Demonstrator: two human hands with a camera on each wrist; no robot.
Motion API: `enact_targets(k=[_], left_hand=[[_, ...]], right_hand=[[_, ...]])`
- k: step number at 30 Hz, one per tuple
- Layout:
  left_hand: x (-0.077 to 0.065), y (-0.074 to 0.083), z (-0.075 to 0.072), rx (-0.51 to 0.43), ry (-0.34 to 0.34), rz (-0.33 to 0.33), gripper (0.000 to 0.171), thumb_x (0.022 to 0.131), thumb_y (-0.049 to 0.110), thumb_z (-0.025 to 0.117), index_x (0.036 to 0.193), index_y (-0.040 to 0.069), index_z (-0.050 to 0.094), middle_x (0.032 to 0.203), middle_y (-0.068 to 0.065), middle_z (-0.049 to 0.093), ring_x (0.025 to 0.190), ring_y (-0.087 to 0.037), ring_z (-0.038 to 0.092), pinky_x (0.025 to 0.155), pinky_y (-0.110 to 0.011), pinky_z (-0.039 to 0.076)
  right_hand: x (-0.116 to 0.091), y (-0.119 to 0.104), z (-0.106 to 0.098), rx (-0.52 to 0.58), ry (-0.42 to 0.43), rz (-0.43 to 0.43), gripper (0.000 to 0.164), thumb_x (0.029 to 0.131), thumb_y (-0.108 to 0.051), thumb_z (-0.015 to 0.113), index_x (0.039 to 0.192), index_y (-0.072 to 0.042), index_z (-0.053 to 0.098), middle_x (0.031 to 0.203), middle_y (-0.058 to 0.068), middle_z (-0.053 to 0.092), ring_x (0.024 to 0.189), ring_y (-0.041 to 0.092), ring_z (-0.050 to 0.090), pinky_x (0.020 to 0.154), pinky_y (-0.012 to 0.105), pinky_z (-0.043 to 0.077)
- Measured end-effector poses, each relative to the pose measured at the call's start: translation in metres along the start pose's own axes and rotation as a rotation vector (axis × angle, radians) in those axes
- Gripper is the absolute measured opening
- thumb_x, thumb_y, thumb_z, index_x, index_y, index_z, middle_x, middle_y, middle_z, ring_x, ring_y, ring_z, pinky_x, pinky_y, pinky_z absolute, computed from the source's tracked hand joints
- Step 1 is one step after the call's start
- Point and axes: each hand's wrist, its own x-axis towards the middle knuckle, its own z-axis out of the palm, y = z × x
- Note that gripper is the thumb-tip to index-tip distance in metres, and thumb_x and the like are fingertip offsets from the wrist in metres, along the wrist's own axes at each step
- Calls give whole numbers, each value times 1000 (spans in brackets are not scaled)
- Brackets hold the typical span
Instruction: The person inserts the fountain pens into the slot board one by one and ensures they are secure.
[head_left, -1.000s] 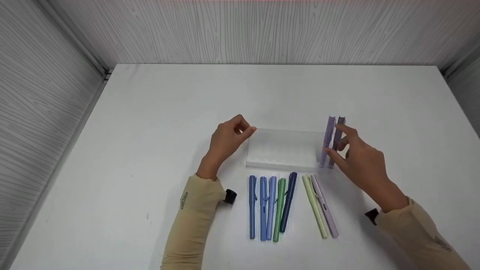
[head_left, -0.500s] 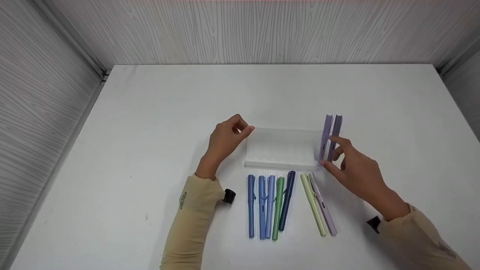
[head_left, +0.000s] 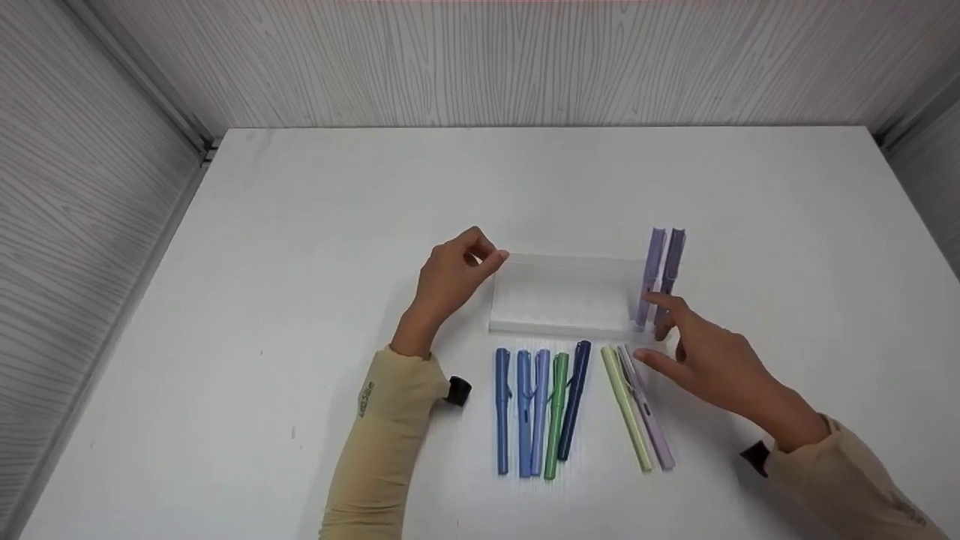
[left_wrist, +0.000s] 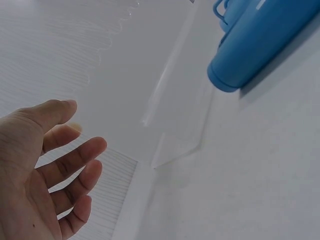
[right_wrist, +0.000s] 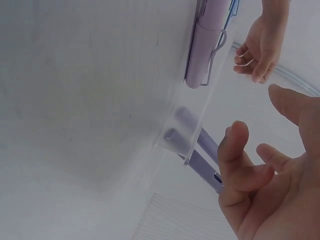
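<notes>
My left hand (head_left: 454, 277) pinches the upper left corner of a clear plastic pen stand (head_left: 559, 296) between thumb and index finger. Two capped pens stand upright, slightly leaning, at its right end: a light purple pen (head_left: 654, 251) and a darker purple pen (head_left: 676, 251). Just in front of them is my right hand (head_left: 709, 360), fingers loosely bent and thumb apart, gripping nothing. Its index fingertip overlaps the light purple pen in the head view. The right wrist view shows the pens' lower ends seen through the clear plastic, beside the right hand (right_wrist: 280, 185).
In front of the stand lie several capped pens: a blue pen (head_left: 502, 412), two lighter blue ones, a green pen (head_left: 556, 416) and a navy pen (head_left: 574, 401). Further right lie a yellow-green pen (head_left: 627, 409) and a lilac pen (head_left: 646, 409). Woodgrain panels wall the white table (head_left: 360, 187).
My right hand has let go of the darker purple pen and drawn down toward the front, its thumb parting from its fingers. Both purple pens stay standing. The left hand keeps its hold.
</notes>
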Motion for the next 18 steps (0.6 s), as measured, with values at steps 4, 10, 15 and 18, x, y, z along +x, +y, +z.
enact_targets(k=[4,10,15,18], left_hand=[[0,0,0,-3,5,16,23,92,39,64,93,16,63,92,-1,68,88,-17,58,73,-31,47],[0,0,0,2,-1,7,24,91,40,64,93,16,63,92,-1,68,88,-16,57,72,-30,46],[0,0,0,7,-1,-2,25,91,40,64,94,16,64,93,-2,68,89,-17,58,74,-31,47],[-1,-1,-1,2,4,-4,25,91,40,64,94,16,64,93,-2,69,90,-17,59,76,-33,48]], right_hand=[[-1,2,2,16,-33,-28,73,88,-39,68,145,-17,29,101,1,62,58,3,43,50,21,36],[-2,3,3,64,-137,-16,75,87,-40,69,145,-18,28,106,2,63,60,4,45,51,22,39],[-3,4,1,100,-239,-13,73,89,-43,66,146,-20,28,105,0,64,64,4,49,53,22,41],[-4,4,-1,119,-299,-29,70,90,-43,64,146,-18,29,104,-2,64,67,3,50,56,22,42]])
